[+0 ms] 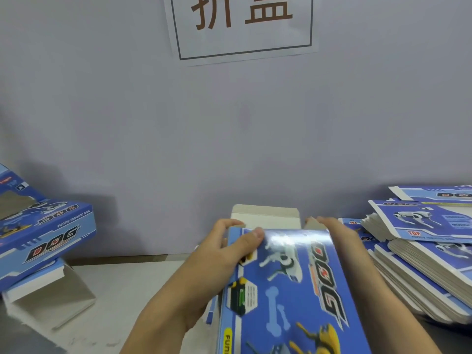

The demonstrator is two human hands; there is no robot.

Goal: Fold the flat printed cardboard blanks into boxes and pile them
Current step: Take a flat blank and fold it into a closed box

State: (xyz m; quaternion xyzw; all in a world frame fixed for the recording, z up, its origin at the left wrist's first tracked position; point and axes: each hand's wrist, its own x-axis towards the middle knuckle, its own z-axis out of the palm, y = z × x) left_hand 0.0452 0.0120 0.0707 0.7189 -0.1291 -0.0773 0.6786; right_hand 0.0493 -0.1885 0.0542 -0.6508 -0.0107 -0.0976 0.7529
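While gripping the far end of a glossy blue printed cardboard box blank (286, 284), half opened into a sleeve and held above the pale grey table (122, 290) at centre, busy with the end-closing step. Left hand (227, 251) curled round the left far corner, thumb pressed flat on the printed face, fingers wrapped over the edge. Right hand (332, 231) laid along the right far edge, fingertips bent over near a small side flap; hard to say whether pinching that flap or only steadying the wall, since the panel hides the underside. Plain grey-white tuck flap (265, 217) standing up beyond both hands, unfolded, notched at its corners.

Next, probably: side flaps pushed inward, then the tuck flap bent along its crease and slid into the mouth. Calls for a firm hold on the sleeve so as to keep it square, and a thumb following the score line rather than buckling the panel.

Card thin and stiff, shiny enough on the printed side to throw a white glare, dull and fibrous on the reverse. Creases sharp, corners crisp.

On the right, a thick slanting stack of flat printed blanks (424, 264), grey edges fanned like pages, lying just beside the right forearm. On the left, well apart, a loose pile of finished blue boxes (48, 233), resting tilted on an open white-lined one. Behind, a grey wall bearing a white paper sign (242, 26) with brown characters.
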